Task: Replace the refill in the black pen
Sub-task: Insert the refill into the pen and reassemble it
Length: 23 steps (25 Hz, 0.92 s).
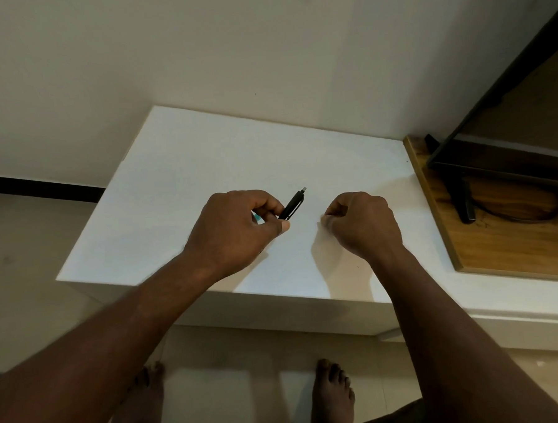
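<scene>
In the middle of the frame the left hand [236, 226] pinches the pen [292, 205] by its lower end between thumb and curled fingers. The barrel slants up and to the right, and its push-button end is free above the table [173, 184]. Holding it low and lifted leaves most of the barrel exposed, which looks like a way to steady it so the other hand can work on it. A teal sliver [257, 217] shows in the gap under the left fingers; whether it belongs to the pen or a refill is too small to tell. The right hand [362, 223] sits just right of centre, apart from the pen. Its fingers are curled inward and the fingertips are bunched close to the tabletop, as if nipping something tiny such as a tip or spring, but nothing can be made out between them, so I cannot tell if it holds anything. No loose refill is visible on the table. My guess is the pen is being taken apart or reassembled. At the right edge a TV [510, 154] stands on a board [499, 248], well clear of the hands.
</scene>
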Each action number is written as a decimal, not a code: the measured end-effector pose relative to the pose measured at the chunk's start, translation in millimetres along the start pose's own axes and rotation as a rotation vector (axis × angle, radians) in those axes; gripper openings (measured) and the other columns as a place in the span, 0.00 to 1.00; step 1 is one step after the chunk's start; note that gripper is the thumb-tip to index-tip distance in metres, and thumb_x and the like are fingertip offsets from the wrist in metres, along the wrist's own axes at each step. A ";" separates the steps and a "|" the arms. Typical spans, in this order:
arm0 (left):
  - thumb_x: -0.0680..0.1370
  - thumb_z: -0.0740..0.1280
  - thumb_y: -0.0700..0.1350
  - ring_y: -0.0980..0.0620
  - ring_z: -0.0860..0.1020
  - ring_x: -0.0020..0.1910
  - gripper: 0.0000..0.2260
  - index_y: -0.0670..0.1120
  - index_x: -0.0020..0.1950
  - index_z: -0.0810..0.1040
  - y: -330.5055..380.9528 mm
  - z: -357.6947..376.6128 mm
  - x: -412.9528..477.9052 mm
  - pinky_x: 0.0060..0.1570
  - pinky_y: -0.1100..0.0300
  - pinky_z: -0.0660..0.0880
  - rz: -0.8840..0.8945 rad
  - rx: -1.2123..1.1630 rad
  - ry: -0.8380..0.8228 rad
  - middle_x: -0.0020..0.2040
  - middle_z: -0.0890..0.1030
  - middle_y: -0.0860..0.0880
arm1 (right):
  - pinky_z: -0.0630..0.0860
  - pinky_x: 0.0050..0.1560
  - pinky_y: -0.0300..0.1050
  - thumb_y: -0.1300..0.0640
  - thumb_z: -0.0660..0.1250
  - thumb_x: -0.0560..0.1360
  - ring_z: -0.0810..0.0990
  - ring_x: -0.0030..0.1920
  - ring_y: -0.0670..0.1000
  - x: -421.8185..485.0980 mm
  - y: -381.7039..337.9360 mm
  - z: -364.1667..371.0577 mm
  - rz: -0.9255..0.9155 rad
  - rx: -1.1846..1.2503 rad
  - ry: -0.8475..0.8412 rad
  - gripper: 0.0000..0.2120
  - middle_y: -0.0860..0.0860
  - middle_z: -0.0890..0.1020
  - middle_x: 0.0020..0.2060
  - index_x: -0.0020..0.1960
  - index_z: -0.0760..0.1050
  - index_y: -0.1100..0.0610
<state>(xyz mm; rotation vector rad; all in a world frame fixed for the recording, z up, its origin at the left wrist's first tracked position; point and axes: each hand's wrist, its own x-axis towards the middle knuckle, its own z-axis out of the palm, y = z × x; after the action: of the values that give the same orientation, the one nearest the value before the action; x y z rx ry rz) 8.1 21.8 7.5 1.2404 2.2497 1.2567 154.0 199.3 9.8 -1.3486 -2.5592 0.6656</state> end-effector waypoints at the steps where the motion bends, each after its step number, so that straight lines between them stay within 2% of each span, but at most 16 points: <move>1: 0.75 0.76 0.53 0.68 0.79 0.41 0.04 0.58 0.49 0.86 -0.1 -0.2 0.4 0.39 0.68 0.71 0.002 0.006 0.000 0.40 0.84 0.63 | 0.84 0.46 0.50 0.56 0.71 0.77 0.86 0.43 0.51 0.0 -3.1 -1.5 0.002 0.103 -0.012 0.05 0.46 0.87 0.40 0.45 0.86 0.49; 3: 0.75 0.76 0.53 0.69 0.78 0.40 0.05 0.57 0.49 0.86 -0.3 -0.5 1.0 0.38 0.68 0.70 0.004 0.023 0.000 0.41 0.84 0.63 | 0.84 0.44 0.49 0.55 0.72 0.78 0.88 0.40 0.48 -1.1 -11.6 -8.3 0.011 0.382 -0.031 0.07 0.45 0.89 0.39 0.44 0.87 0.49; 6: 0.75 0.76 0.53 0.70 0.78 0.41 0.05 0.57 0.50 0.86 -1.3 -0.3 1.5 0.38 0.69 0.69 0.010 0.045 0.005 0.40 0.83 0.64 | 0.81 0.42 0.44 0.53 0.72 0.80 0.89 0.42 0.49 -4.5 -23.8 -21.4 -0.005 0.792 -0.135 0.06 0.48 0.90 0.45 0.49 0.88 0.51; 11: 0.75 0.76 0.54 0.69 0.78 0.43 0.05 0.58 0.49 0.85 -3.2 0.9 2.3 0.37 0.69 0.69 0.010 0.067 0.009 0.39 0.82 0.66 | 0.80 0.40 0.39 0.57 0.70 0.81 0.88 0.44 0.50 -8.0 -28.1 -29.0 -0.034 0.898 -0.174 0.06 0.51 0.90 0.47 0.51 0.87 0.55; 14: 0.74 0.76 0.55 0.68 0.78 0.42 0.05 0.59 0.49 0.85 -3.8 0.7 2.5 0.36 0.68 0.69 0.005 0.075 0.012 0.39 0.82 0.65 | 0.81 0.38 0.41 0.62 0.63 0.80 0.88 0.43 0.54 -8.7 -30.9 -28.6 0.098 1.143 -0.241 0.08 0.56 0.90 0.48 0.49 0.82 0.60; 16: 0.74 0.76 0.55 0.68 0.78 0.40 0.05 0.59 0.48 0.85 -3.8 1.0 2.6 0.36 0.67 0.69 0.005 0.075 0.015 0.38 0.82 0.65 | 0.80 0.35 0.41 0.64 0.60 0.79 0.86 0.38 0.54 -8.2 -32.9 -28.0 0.206 1.307 -0.274 0.09 0.59 0.89 0.45 0.47 0.79 0.62; 20: 0.74 0.76 0.55 0.67 0.78 0.39 0.04 0.59 0.47 0.85 -3.5 1.2 2.6 0.36 0.67 0.70 0.000 0.063 0.017 0.37 0.82 0.65 | 0.76 0.30 0.39 0.62 0.61 0.78 0.81 0.31 0.51 -7.0 -33.3 -26.9 0.318 1.364 -0.313 0.10 0.56 0.84 0.36 0.46 0.81 0.62; 23: 0.74 0.76 0.54 0.67 0.78 0.41 0.04 0.59 0.48 0.85 -3.8 0.7 2.6 0.38 0.67 0.71 -0.006 0.062 0.010 0.38 0.82 0.65 | 0.67 0.27 0.39 0.58 0.68 0.77 0.72 0.28 0.48 -6.2 -31.8 -23.9 0.289 1.161 -0.281 0.06 0.49 0.76 0.31 0.46 0.82 0.59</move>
<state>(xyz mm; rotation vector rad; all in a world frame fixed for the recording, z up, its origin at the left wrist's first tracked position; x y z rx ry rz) 4.9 23.3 4.5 1.2507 2.3141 1.2028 142.4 185.9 46.0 -1.1623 -1.5031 2.0464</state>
